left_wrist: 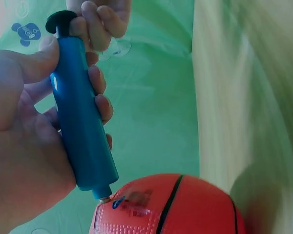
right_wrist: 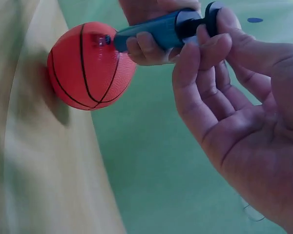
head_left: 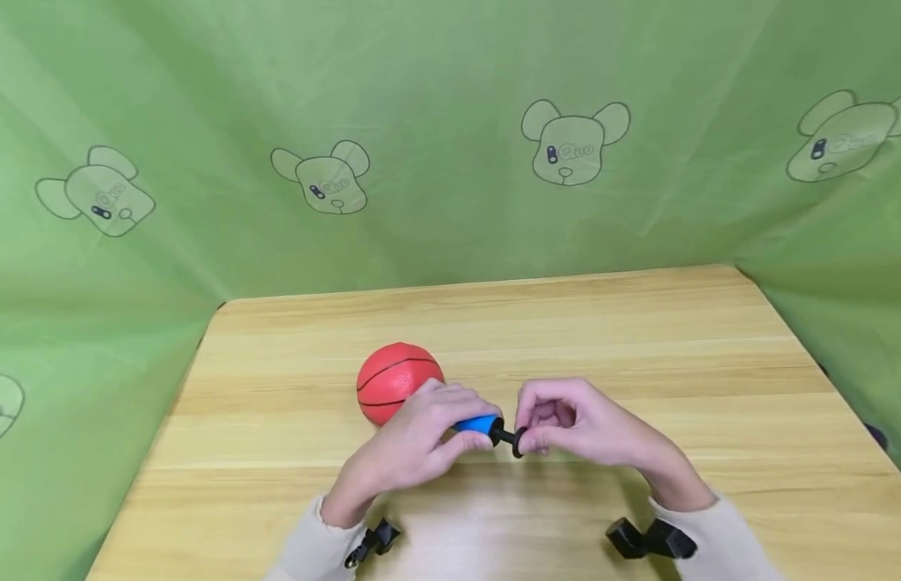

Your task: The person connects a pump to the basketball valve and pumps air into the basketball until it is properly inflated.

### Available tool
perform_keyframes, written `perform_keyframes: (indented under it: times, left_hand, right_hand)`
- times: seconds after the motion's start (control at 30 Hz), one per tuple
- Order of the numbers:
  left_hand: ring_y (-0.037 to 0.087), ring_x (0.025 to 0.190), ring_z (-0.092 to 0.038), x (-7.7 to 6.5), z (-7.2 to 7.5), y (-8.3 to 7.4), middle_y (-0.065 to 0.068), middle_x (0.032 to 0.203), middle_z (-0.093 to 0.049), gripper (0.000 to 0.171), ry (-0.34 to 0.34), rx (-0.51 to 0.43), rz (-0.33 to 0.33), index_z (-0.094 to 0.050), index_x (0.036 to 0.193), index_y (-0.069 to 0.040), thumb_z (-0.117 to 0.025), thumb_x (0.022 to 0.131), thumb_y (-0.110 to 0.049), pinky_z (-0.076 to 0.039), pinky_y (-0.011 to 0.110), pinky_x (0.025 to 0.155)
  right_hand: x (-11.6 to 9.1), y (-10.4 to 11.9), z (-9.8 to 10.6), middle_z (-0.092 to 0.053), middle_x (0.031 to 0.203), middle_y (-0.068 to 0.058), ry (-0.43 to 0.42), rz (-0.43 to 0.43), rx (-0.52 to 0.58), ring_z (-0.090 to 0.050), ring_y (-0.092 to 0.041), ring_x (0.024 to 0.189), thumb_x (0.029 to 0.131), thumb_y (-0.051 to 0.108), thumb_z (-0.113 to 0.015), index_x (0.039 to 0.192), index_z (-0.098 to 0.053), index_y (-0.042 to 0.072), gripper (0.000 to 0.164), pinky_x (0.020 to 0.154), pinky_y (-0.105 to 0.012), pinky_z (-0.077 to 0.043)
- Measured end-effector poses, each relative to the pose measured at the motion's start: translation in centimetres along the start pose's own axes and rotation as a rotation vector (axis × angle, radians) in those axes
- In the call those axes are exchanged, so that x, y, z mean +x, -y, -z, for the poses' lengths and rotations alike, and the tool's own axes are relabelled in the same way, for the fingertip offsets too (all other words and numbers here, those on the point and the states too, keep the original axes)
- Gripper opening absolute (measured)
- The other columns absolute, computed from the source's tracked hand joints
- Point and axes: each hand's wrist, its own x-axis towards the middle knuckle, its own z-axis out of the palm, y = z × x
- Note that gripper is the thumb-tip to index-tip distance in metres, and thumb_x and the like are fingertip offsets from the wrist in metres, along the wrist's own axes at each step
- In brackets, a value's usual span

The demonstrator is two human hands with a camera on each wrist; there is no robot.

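A blue hand pump (left_wrist: 83, 112) lies in my left hand (head_left: 428, 432), whose fingers and thumb wrap its barrel. Its lower tip meets the red basketball (head_left: 392, 383) beside a small printed mark, as the left wrist view shows. At the other end, a short length of black rod leads to the round black handle (head_left: 519, 442). Thumb and fingers of my right hand (head_left: 584, 424) pinch that handle at its edge. Part of the ball is hidden behind my left hand in the head view.
The ball rests on a light wooden table (head_left: 290, 452). A green cloth (head_left: 450, 226) with bear-head drawings hangs behind and at the sides. Black devices are strapped near both wrists, including one (head_left: 652, 539) by the right sleeve.
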Motion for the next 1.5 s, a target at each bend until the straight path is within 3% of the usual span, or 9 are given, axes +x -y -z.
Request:
perform_keyframes:
  times: [0.2,0.4,0.53,0.67,0.77,0.9,1.03,1.3,1.5]
  left_hand:
    - [-0.002,0.09,-0.053,-0.2,0.7,0.6,-0.015,0.096,-0.06,0.016,0.022,-0.046,-0.009,-0.069,0.113,-0.022,-0.058,0.106,-0.032,-0.038,0.03,0.088]
    - [0.001,0.098,-0.057,-0.6,1.7,1.2,-0.016,0.103,-0.065,0.019,-0.038,-0.087,0.061,-0.071,0.118,-0.019,-0.063,0.103,-0.028,-0.039,0.034,0.094]
    - [0.001,0.101,-0.058,-0.6,1.8,1.1,-0.016,0.105,-0.065,0.022,-0.028,-0.087,0.074,-0.07,0.121,-0.019,-0.061,0.105,-0.031,-0.039,0.034,0.096]
    - [0.001,0.1,-0.058,-0.5,1.8,0.8,-0.016,0.104,-0.066,0.021,-0.041,-0.06,0.085,-0.071,0.119,-0.018,-0.063,0.103,-0.029,-0.038,0.034,0.095]
    - [0.001,0.098,-0.057,-0.4,1.4,0.5,-0.015,0.102,-0.065,0.021,-0.035,-0.041,0.084,-0.071,0.118,-0.017,-0.065,0.102,-0.029,-0.037,0.033,0.092]
    - [0.001,0.098,-0.058,-0.1,0.7,0.1,-0.013,0.102,-0.066,0.022,-0.011,-0.024,0.068,-0.071,0.118,-0.017,-0.063,0.103,-0.031,-0.038,0.031,0.091]
    - [0.0,0.099,-0.058,0.1,0.3,0.0,-0.014,0.103,-0.066,0.019,0.001,-0.024,0.046,-0.071,0.115,-0.02,-0.063,0.103,-0.032,-0.037,0.03,0.091]
    - [-0.003,0.093,-0.055,0.0,0.7,0.6,-0.015,0.102,-0.064,0.017,0.032,-0.072,0.014,-0.071,0.114,-0.021,-0.06,0.105,-0.031,-0.039,0.028,0.09]
    - [-0.001,0.095,-0.056,-0.7,2.0,1.2,-0.015,0.102,-0.065,0.015,-0.025,-0.078,0.047,-0.071,0.112,-0.02,-0.064,0.103,-0.028,-0.04,0.032,0.092]
  right_hand:
    - [-0.7,1.9,0.4,-0.068,0.082,-0.001,-0.005,0.052,-0.088,-0.063,-0.014,0.066,0.091,-0.005,-0.073,0.095,-0.066,0.017,0.024,0.056,-0.029,-0.052]
    - [-2.2,3.0,2.4,-0.056,0.082,-0.009,0.066,0.337,0.035,-0.053,-0.02,0.063,0.08,-0.027,-0.067,0.1,-0.061,0.001,0.035,0.048,-0.028,-0.045]
    - [-2.3,2.7,3.0,-0.053,0.082,-0.012,0.126,0.399,0.119,-0.049,-0.021,0.062,0.082,-0.028,-0.064,0.101,-0.058,-0.005,0.03,0.044,-0.028,-0.042]
    - [-2.3,2.6,2.5,-0.057,0.085,-0.012,0.081,0.353,0.095,-0.054,-0.021,0.063,0.083,-0.028,-0.063,0.102,-0.06,-0.003,0.032,0.048,-0.029,-0.049]
    - [-1.9,2.1,1.7,-0.062,0.086,-0.01,0.023,0.226,0.052,-0.06,-0.02,0.065,0.085,-0.025,-0.065,0.101,-0.063,0.003,0.033,0.053,-0.03,-0.053]
    - [-1.0,1.1,0.8,-0.067,0.084,-0.008,-0.014,0.074,0.013,-0.064,-0.018,0.068,0.091,-0.012,-0.068,0.097,-0.065,0.006,0.019,0.058,-0.031,-0.055]
    - [-0.1,0.4,0.1,-0.07,0.084,-0.006,-0.028,0.013,-0.012,-0.066,-0.017,0.069,0.093,0.0,-0.072,0.095,-0.066,0.004,0.008,0.059,-0.031,-0.055]
    - [-0.5,1.8,0.2,-0.069,0.083,0.001,-0.026,0.048,-0.117,-0.065,-0.016,0.068,0.09,-0.006,-0.073,0.096,-0.066,0.019,0.026,0.059,-0.029,-0.052]
    - [-2.0,3.2,1.7,-0.061,0.087,-0.004,0.013,0.261,-0.074,-0.061,-0.015,0.072,0.08,-0.023,-0.071,0.1,-0.063,0.008,0.038,0.058,-0.029,-0.05]
